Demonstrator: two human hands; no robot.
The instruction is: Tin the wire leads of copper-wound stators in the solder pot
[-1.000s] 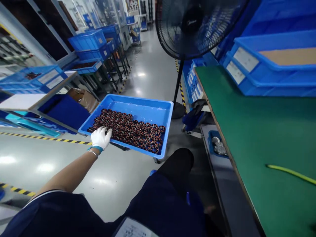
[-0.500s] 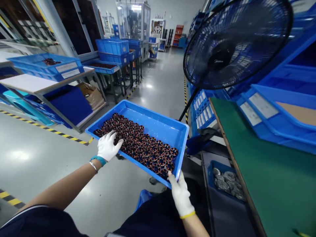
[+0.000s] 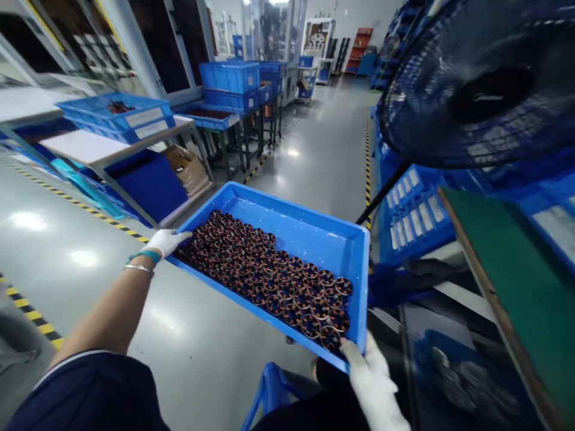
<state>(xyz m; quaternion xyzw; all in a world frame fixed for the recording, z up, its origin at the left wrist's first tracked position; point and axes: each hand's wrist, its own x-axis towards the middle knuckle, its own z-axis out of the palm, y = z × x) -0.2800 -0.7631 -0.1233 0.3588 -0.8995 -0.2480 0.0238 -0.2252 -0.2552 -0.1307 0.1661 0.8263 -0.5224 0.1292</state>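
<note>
Pale surface (image 3: 85, 146) at far L, well beyond L fingers: carries approx. 2 stacked bins (image 3: 128, 120), with dark reddish bits in the top one. Carton (image 3: 186, 170), 1, sits low behind it, past L fingertips.

L hand (image 3: 165, 242), gloved, is at tray's L end: thumb side over rim, other fingers hidden, so can't tell if they're clamped. Blue tray (image 3: 309, 236), 1, spans the gap betw. L & R fingers, tilted in view, R end nearer the wearer. Can't tell if anything props it underneath.

Wound ring parts (image 3: 270, 266) run from just inside L fingers along the near side to R thumb; several dozen, overlapping & dark toward L, so no exact count. Far side, away from both sets of fingers, is bare blue. Progress, judged: tray approx. half covered, R grip done, L grip prob. done; letting go not done, & no part of tray is on the green surface.

Blue stool (image 3: 276, 383), 1, looks to be below, L of R fingers. R hand (image 3: 372, 371), gloved: thumb inside near R corner, rest outside, pinched on rim.

R of R fingers: small bin w/ silvery rounds (image 3: 471, 383), blurred, no. unclear; green surface (image 3: 512, 269), 1, apart from tray. Above, beyond R fingers: fan (image 3: 487, 99), 1. Hands total: 2.
</note>
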